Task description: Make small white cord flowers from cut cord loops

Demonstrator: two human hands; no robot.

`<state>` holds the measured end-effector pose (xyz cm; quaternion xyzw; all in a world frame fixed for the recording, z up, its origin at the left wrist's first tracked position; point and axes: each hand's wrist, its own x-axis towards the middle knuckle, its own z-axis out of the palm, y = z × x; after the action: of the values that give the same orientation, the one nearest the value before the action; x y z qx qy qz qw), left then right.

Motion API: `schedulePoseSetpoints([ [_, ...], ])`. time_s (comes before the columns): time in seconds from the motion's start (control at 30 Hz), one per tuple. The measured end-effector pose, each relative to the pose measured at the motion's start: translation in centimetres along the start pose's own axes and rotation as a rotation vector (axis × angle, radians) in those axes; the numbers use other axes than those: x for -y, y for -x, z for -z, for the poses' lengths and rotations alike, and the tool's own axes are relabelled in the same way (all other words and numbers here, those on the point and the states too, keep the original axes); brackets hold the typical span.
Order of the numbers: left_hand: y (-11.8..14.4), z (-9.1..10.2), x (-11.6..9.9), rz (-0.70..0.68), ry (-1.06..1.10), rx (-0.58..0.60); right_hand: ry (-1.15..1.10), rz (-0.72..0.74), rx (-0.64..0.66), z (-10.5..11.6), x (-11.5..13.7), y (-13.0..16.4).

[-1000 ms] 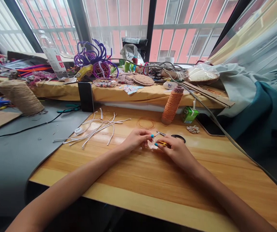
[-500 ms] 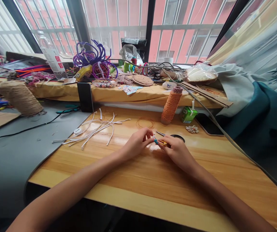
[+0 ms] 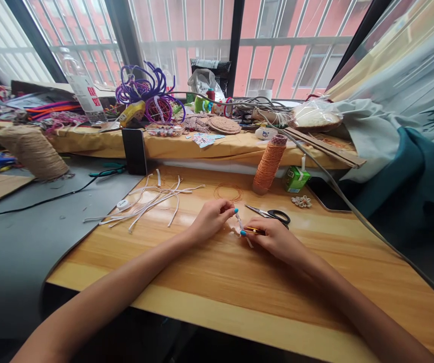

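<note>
Pinching a thin pale strip (image 3: 239, 223) between thumb and forefinger, the left hand (image 3: 211, 221) held it upright just above the glossy wooden desk (image 3: 217, 282). The right hand (image 3: 275, 237) had its fingers closed on a small yellow-handled tool (image 3: 255, 230), its tip touching the strip's lower end. Half a second earlier both hands had sat higher and hidden the black-handled scissors (image 3: 272, 214), which now lay clear behind them, beside the orange cord spool (image 3: 269, 164). Loose white strips (image 3: 152, 199) lay untouched at the left, as before.
</note>
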<state>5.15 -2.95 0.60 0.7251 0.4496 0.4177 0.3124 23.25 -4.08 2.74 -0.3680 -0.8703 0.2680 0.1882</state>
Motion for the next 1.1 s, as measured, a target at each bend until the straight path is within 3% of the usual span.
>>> schedulePoseSetpoints([
  [0.13,-0.3,0.0,0.5,0.156,0.202,0.079,-0.026,-0.049,-0.011,0.2,0.1,0.1],
  [0.2,-0.3,0.0,0.5,0.219,0.210,0.029,-0.019,-0.085,-0.091,0.2,0.3,0.2],
  [0.3,-0.2,0.0,-0.2,0.209,0.126,-0.020,-0.041,-0.107,-0.218,0.3,0.6,0.3],
  [0.43,0.4,-0.2,-1.5,0.181,0.181,0.184,-0.066,-0.088,-0.274,0.3,0.9,0.4],
  [0.53,0.5,-0.4,-2.1,0.228,0.289,0.241,-0.037,-0.048,-0.240,0.1,1.0,0.4],
  [0.67,0.3,-0.6,-2.0,0.291,0.458,0.208,0.011,-0.030,-0.196,-0.3,0.6,0.2],
  [0.87,0.2,-0.8,-1.3,0.330,0.553,0.028,0.099,0.023,-0.161,-0.8,0.4,0.2],
  [1.0,0.2,-0.8,-1.2,0.331,0.601,0.012,0.176,0.048,-0.179,-1.0,0.7,0.5],
  [1.1,0.2,-0.8,-1.2,0.341,0.616,0.024,0.361,0.087,-0.244,-1.2,0.7,0.5],
])
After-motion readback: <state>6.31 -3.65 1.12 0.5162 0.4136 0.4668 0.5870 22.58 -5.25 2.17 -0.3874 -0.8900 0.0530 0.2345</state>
